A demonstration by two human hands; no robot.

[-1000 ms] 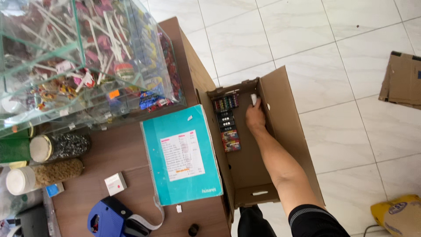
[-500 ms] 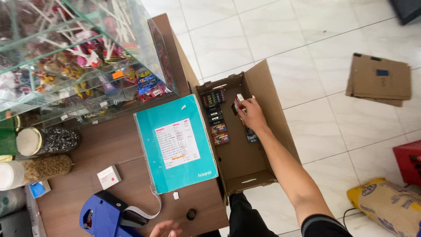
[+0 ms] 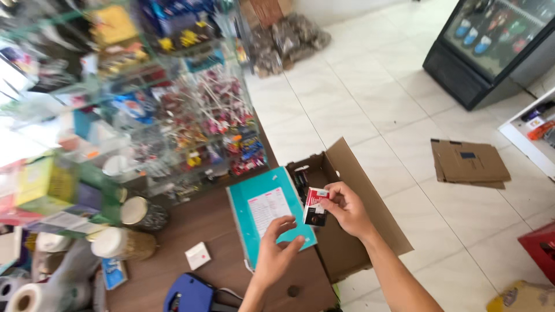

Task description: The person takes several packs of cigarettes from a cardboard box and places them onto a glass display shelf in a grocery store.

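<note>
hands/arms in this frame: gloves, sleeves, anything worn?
Both bare. The left hand and right hand show no gloves, and no rings, watch or bands can be made out. Both forearms are uncovered as far as the bottom edge of the head view; no sleeve shows. No markings or cables on either arm.

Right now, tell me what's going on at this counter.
A person stands at a wooden counter. The right hand holds a small red, white and black packet above an open cardboard box. The left hand reaches toward the packet, over a teal notebook. A blue price-label gun lies nearby.
</note>
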